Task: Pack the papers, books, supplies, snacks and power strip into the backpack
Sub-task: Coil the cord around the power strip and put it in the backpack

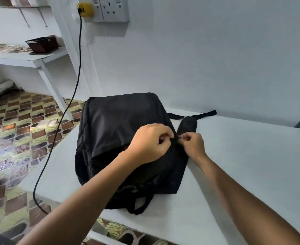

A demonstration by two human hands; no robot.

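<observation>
A black backpack (117, 124) lies on the white table (242, 156), its top handle toward me and a shoulder strap (187, 125) spread out to the right. My left hand (149, 144) pinches the backpack's fabric beside the zipper on its right side. My right hand (192, 143) pinches the small zipper pull just right of it. A narrow gap in the opening under my left hand shows something reddish inside. No papers, books, supplies, snacks or power strip lie outside the bag.
A black cable (64, 110) hangs from a yellow plug (85, 9) in the wall socket (113, 8) and drops past the table's left edge to the patterned floor (13, 138). A dark basket (42, 44) sits on a white shelf at left.
</observation>
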